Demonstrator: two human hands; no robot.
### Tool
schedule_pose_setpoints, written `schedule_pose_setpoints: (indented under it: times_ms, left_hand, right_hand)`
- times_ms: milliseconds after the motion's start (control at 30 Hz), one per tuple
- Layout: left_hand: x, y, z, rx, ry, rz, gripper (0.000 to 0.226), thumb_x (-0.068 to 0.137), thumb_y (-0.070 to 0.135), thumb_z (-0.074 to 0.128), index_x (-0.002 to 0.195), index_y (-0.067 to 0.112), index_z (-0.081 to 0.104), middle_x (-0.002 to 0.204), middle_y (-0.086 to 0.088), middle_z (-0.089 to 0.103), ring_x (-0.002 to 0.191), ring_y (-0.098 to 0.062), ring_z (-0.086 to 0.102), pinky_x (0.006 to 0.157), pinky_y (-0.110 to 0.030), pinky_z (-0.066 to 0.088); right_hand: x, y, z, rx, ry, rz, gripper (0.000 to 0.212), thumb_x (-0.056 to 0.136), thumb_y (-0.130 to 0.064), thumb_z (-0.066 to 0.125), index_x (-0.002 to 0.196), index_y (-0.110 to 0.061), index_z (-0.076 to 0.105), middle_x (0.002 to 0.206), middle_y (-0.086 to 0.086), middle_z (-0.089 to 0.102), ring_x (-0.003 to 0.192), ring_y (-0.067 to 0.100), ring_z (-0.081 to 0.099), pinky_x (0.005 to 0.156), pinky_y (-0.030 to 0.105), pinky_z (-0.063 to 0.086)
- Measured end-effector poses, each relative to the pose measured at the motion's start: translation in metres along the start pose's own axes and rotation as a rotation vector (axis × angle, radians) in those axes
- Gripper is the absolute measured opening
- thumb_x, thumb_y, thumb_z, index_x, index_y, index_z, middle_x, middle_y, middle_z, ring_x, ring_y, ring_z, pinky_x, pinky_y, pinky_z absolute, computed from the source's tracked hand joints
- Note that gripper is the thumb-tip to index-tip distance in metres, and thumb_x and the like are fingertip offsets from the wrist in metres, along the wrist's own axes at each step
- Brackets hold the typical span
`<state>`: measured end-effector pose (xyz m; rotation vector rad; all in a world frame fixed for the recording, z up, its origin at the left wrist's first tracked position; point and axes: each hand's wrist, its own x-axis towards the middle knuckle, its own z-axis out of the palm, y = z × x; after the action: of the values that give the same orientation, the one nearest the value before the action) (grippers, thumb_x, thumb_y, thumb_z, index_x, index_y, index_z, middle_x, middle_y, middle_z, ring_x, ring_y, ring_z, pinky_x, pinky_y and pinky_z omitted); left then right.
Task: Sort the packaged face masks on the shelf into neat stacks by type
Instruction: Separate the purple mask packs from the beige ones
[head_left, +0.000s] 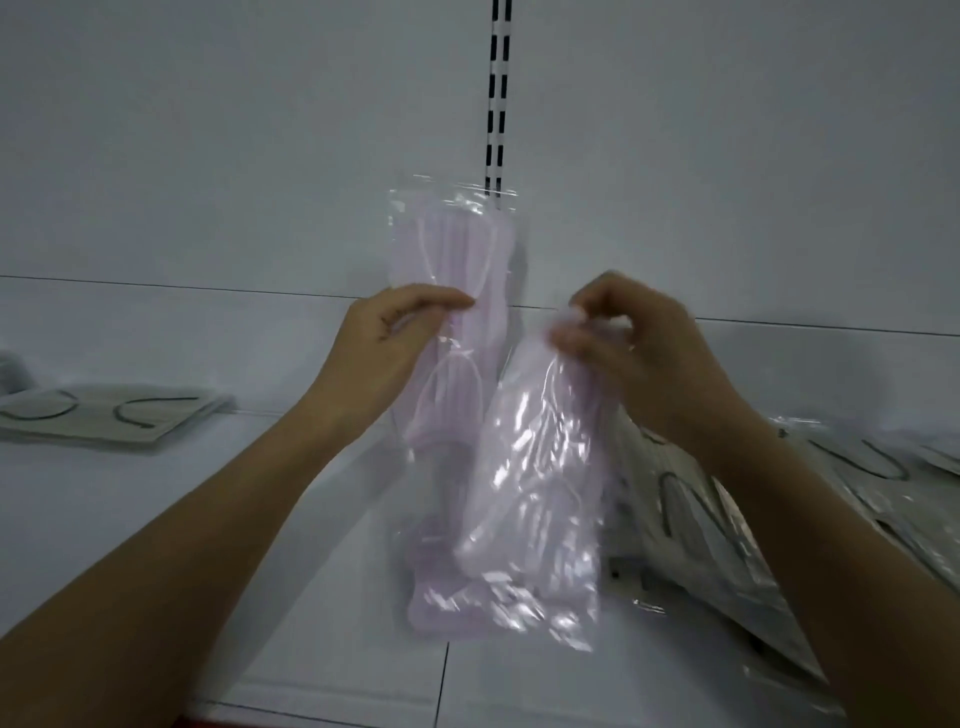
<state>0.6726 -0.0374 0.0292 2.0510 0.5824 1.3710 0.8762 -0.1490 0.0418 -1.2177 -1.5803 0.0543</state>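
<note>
Pinching one pink mask pack (447, 244) — left hand (395, 332) — right hand (623, 332) grips another pack (530, 493).

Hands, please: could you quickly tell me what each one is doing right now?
Left hand: pinching the upright pink mask packet.
Right hand: pinching the top of the hanging pink mask packet.

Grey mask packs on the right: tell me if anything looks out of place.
The grey mask packs on the right lie in a loose, slanted, overlapping heap, unlike the flat grey stack at left on the shelf.
</note>
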Motion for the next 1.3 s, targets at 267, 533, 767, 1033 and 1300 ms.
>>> schedule_pose_setpoints:
  times_ms: [267, 533, 767, 1033, 1300]
  left_hand:
    - [-0.003, 0.013, 0.01, 0.013, -0.082, 0.018, 0.013, 0.084, 0.02, 0.077, 0.096, 0.024, 0.073, 0.092, 0.011, 0.069, 0.082, 0.002, 0.064, 0.08, -0.018, 0.048]
    - [0.018, -0.021, -0.036, 0.033, 0.323, 0.047, 0.071, 0.097, 0.0, 0.054, 0.154, 0.027, 0.022, 0.158, 0.015, 0.021, 0.145, -0.002, 0.02, 0.094, 0.007, 0.026]
    - [0.014, -0.04, -0.03, 0.234, 0.227, 0.094, 0.04, 0.09, -0.01, 0.047, 0.092, 0.02, 0.073, 0.1, -0.006, 0.073, 0.087, 0.013, 0.057, 0.083, -0.003, 0.039]
    - [0.009, -0.026, -0.025, 0.218, 0.29, 0.035, 0.035, 0.088, -0.003, 0.049, 0.081, 0.021, 0.073, 0.094, -0.014, 0.07, 0.078, 0.006, 0.055, 0.077, 0.0, 0.035]
    - [0.0, 0.005, -0.003, -0.164, -0.094, -0.105, 0.053, 0.09, 0.057, 0.059, 0.073, 0.008, 0.066, 0.071, -0.001, 0.058, 0.066, -0.011, 0.056, 0.069, -0.025, 0.042]
  right_hand:
    - [-0.002, -0.017, 0.015, 0.103, 0.408, -0.084, 0.023, 0.093, -0.018, 0.067, 0.108, -0.018, 0.05, 0.105, -0.01, 0.056, 0.098, 0.007, 0.059, 0.081, 0.021, 0.051]
    - [-0.024, -0.023, 0.042, -0.307, -0.711, 0.154, 0.042, 0.071, -0.058, 0.078, 0.101, -0.032, 0.063, 0.098, -0.016, 0.06, 0.085, 0.0, 0.055, 0.072, 0.016, 0.044]
    - [-0.029, -0.014, 0.057, -0.427, -0.697, 0.02, 0.005, 0.085, -0.022, 0.072, 0.087, -0.022, 0.077, 0.087, -0.011, 0.066, 0.075, -0.007, 0.054, 0.067, 0.005, 0.037]
    - [-0.007, -0.022, 0.021, 0.368, 0.398, 0.131, 0.017, 0.093, -0.013, 0.065, 0.084, -0.026, 0.073, 0.078, -0.01, 0.068, 0.069, 0.009, 0.055, 0.061, 0.026, 0.045]
    - [-0.019, -0.009, 0.06, -0.281, -0.101, -0.356, 0.021, 0.091, -0.034, 0.06, 0.104, -0.024, 0.075, 0.109, -0.006, 0.063, 0.103, 0.009, 0.056, 0.092, 0.017, 0.041]
